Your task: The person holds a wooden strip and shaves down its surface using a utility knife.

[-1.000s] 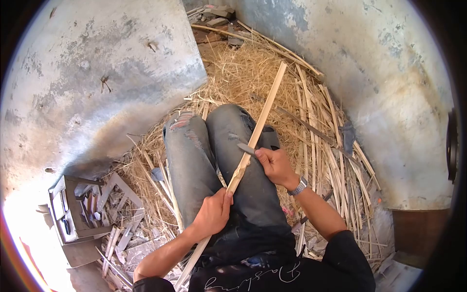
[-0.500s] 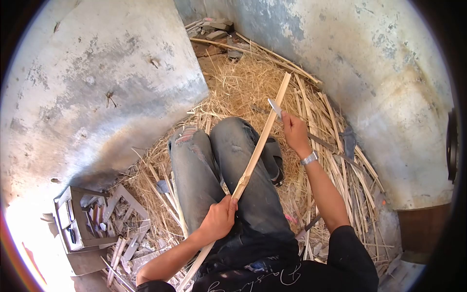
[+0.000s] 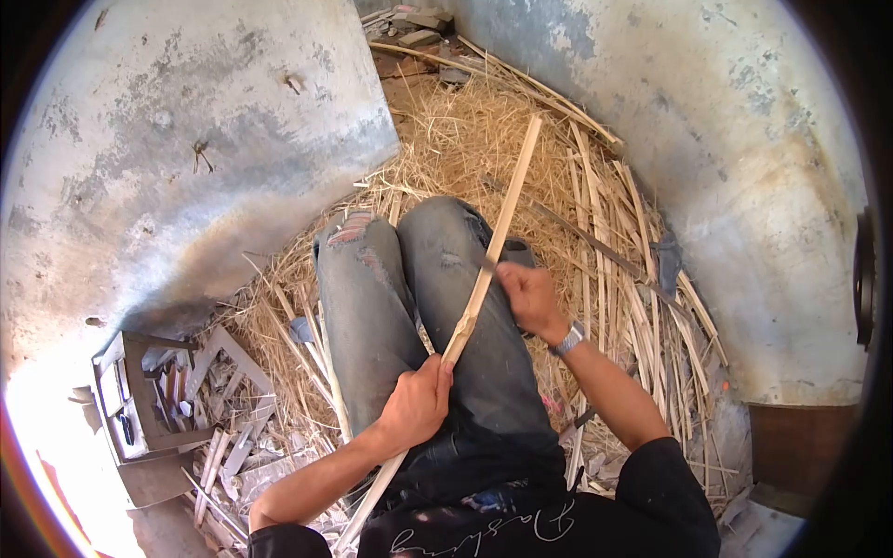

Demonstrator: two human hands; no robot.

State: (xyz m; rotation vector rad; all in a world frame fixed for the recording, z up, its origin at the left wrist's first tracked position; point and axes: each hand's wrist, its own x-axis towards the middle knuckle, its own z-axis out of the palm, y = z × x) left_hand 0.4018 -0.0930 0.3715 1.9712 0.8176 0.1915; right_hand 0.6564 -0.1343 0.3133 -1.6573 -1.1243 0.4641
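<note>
A long pale bamboo strip (image 3: pixel 502 219) slants across my lap, from beside my left hip up past my right knee. My left hand (image 3: pixel 418 400) is closed around its lower part, thumb pointing up along it. Just above the middle, a bulging node shows on the strip. My right hand (image 3: pixel 532 299) is a fist around the handle of a knife (image 3: pixel 489 266). The short dark piece of blade that shows lies across the strip, touching it or very close. Fingers hide the handle. Under the strip are my legs in worn grey jeans (image 3: pixel 367 316).
Fine shavings (image 3: pixel 465 130) cover the floor ahead. Loose bamboo strips (image 3: pixel 605 242) pile up along the right wall. A wooden box frame (image 3: pixel 139 409) with tools and scraps stands at left. Plastered walls (image 3: pixel 233 121) rise close on both sides. Broken bricks (image 3: pixel 423 23) lie at the back.
My right hand has moved down and toward me with the knife, from near the strip's far end to about its middle. My left hand keeps its grip; the view has shifted slightly.
</note>
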